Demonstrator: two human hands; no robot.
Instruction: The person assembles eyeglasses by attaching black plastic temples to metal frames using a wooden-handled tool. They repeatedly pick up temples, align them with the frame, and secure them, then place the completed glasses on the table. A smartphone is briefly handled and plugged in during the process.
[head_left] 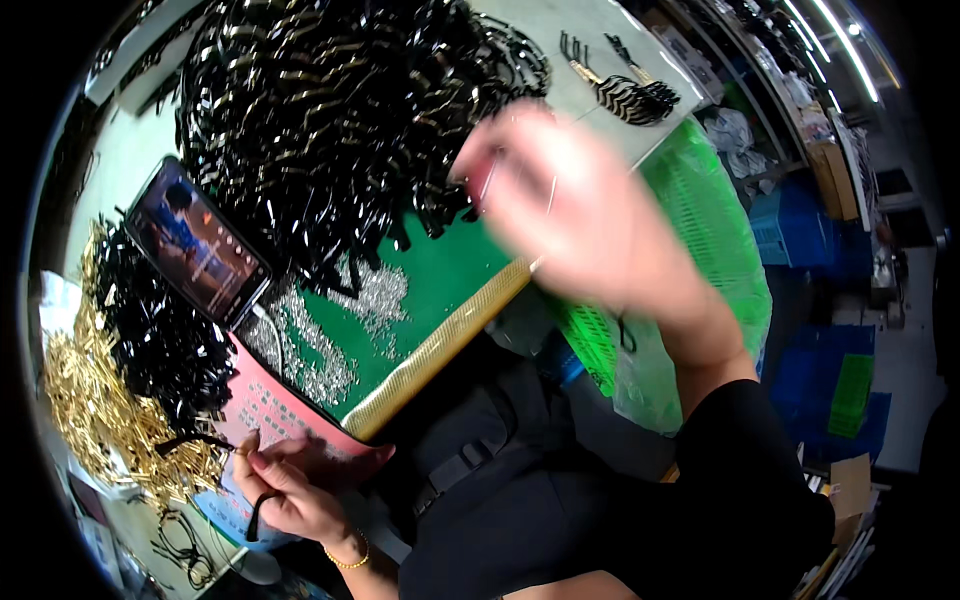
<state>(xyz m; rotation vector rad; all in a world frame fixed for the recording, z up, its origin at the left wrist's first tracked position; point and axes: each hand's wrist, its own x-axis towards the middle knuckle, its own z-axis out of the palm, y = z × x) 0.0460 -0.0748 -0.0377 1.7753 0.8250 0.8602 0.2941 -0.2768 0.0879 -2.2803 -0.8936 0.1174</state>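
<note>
My left hand (pixel 290 495) is at the lower left, its fingers pinched on a thin black strap (pixel 190 441). One end of the strap sticks out to the left, and another black end hangs below the fingers. My right hand (pixel 565 200) is raised over the right edge of the green mat (pixel 450 268), smeared by motion. Whether its fingers hold anything cannot be made out; thin light lines show near them. Beyond it spreads a large heap of glossy black straps with gold parts (pixel 330 110). Small silver pieces (pixel 370 295) lie scattered on the mat.
A phone playing a video (pixel 200 240), cable plugged in, leans against a black pile (pixel 170 350). Gold pieces (pixel 85 400) are heaped farther left. A pink sheet (pixel 270 405) lies before the phone. A gold padded roll (pixel 440 345) edges the mat. Green plastic (pixel 700 210) hangs at right.
</note>
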